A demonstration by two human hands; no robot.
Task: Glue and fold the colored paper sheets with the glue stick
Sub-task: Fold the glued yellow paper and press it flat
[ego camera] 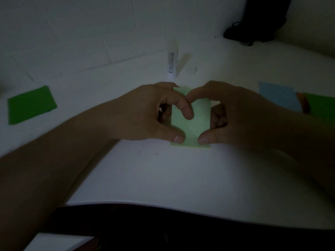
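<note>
A light green paper sheet (196, 124) lies on the white table (163, 174) in the middle of the view. My left hand (154, 115) grips its left side, with the thumb on the near edge and the index finger curled over the top. My right hand (235, 113) holds the right side the same way, thumb near the bottom edge, index fingertip touching the left one. A white glue stick (171, 60) stands upright just behind the sheet, and its cap (190, 69) lies beside it.
A dark green sheet (30, 105) lies at the far left. At the right sit a light blue sheet (277, 96), an orange edge (303, 102) and another dark green sheet (320, 105). A dark object (253, 29) stands at the back right. The table's near edge curves close to my body.
</note>
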